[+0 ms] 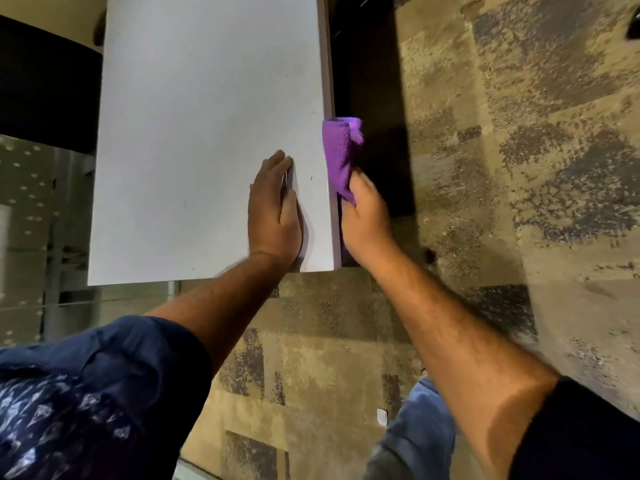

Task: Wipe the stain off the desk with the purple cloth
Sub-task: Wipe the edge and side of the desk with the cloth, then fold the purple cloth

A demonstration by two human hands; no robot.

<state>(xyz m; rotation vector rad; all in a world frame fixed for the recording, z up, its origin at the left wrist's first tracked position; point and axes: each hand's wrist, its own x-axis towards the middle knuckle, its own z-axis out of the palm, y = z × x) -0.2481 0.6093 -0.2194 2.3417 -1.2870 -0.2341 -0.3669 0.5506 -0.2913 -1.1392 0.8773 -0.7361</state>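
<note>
Purple cloth (341,157): head view; bunched and folded, clamped in the right hand (365,220), rising above the fingers and lying against the desk's right edge.
Right hand grip: fingers closed round the lower part of the cloth; the hand sits off the side of the desk (207,133), beside its near right corner.
Left hand (275,213): flat, palm down on the desk top, fingers together and holding nothing; just across the edge from the gripping hand.
Desk: white top, bare apart from the resting hand; a small dark fleck (311,178) lies between the two hands, close to the cloth.
Stain: cannot tell for certain; the fleck is the only likely mark near the grip, and it is very small.
Step in hand: judged to be wiping at or along the right edge, left hand steadying.
Next move: probably carry the cloth inward from the grip's side onto the top, press it over the fleck, rub.
Floor (519,202): mottled tan and grey, below and beyond the grip.
</note>
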